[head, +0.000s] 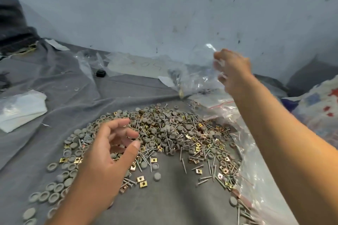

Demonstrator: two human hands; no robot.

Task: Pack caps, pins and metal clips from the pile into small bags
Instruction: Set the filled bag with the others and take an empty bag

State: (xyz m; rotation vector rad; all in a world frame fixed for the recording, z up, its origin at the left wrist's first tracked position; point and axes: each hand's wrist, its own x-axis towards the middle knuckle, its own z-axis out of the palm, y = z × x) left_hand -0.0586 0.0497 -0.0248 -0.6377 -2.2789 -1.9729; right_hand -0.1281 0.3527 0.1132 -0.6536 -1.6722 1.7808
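A wide pile (164, 133) of grey round caps, thin pins and gold metal clips lies on a grey cloth (73, 97). My left hand (109, 153) hovers over the pile's left side, fingers loosely curled, thumb apart, gripping nothing I can see. My right hand (232, 71) is raised at the far right and blurred. Its fingertips pinch the top of a small clear bag (195, 71), which hangs down to the left with a gold clip (181, 94) showing at its bottom.
Clear bags with red zip strips (221, 104) lie right of the pile, under my right arm. More clear plastic (139, 64) lies along the wall. A white folded bag stack (20, 109) sits at the left, a small black object (100, 73) behind, patterned fabric (318, 109) far right.
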